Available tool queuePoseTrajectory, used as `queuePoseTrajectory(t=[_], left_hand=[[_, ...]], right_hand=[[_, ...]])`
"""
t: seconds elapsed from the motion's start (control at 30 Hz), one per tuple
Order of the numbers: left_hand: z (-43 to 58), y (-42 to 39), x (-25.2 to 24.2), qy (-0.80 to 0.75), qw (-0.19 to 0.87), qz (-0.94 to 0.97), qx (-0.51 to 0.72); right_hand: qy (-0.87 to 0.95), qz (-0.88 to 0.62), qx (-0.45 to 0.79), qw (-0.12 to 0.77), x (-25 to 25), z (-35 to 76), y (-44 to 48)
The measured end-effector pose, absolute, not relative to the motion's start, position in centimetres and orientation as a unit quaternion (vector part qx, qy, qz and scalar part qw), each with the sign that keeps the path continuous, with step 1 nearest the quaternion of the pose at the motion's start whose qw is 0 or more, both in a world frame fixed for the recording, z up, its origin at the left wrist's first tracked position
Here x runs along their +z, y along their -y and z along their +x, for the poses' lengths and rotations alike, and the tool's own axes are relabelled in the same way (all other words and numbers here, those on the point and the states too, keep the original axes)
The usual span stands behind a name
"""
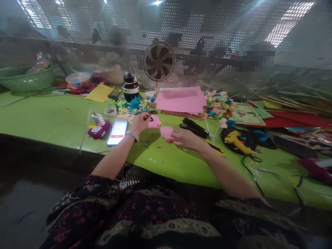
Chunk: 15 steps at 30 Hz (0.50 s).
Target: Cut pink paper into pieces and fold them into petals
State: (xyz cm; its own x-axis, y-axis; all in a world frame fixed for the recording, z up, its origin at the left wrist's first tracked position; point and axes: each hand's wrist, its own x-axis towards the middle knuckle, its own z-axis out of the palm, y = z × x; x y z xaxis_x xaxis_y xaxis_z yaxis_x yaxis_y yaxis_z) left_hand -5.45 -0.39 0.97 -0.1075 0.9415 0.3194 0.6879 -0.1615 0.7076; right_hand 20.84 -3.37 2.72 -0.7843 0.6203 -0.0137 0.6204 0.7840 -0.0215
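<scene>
My left hand is closed around dark scissors, its fingers resting against a small pink paper cutout on the green table. A watch band sits on that wrist. My right hand pinches a small pink paper piece just to the right of the cutout. Both hands work close together near the table's front edge.
A phone and a charger on a magenta box lie left of my hands. Behind stand a small fan, a black jar, pink sheets and paper flowers. A yellow glue gun and stapler lie right.
</scene>
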Motion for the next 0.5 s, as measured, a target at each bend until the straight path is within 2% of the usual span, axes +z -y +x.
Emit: queuePoseTrajectory(t=[0.17, 0.37, 0.43, 0.5], left_hand=[[-4.9, 0.9, 0.9, -0.584, 0.283, 0.650, 0.395], [-3.4, 2.6, 2.1, -0.508, 0.608, 0.539, 0.287], [-2.9, 2.9, 2.1, -0.478, 0.653, 0.506, 0.298], [-2.6, 2.9, 1.8, -0.460, 0.655, 0.501, 0.329]], right_hand=[[-0.935, 0.348, -0.037, -0.064, 1.6, 21.6, 3.2], [-0.870, 0.400, -0.036, -0.286, 1.1, 21.6, 3.3], [-0.880, 0.362, -0.045, -0.303, 0.8, 21.2, 3.7], [-0.900, 0.323, -0.052, -0.287, 0.4, 20.6, 4.1]])
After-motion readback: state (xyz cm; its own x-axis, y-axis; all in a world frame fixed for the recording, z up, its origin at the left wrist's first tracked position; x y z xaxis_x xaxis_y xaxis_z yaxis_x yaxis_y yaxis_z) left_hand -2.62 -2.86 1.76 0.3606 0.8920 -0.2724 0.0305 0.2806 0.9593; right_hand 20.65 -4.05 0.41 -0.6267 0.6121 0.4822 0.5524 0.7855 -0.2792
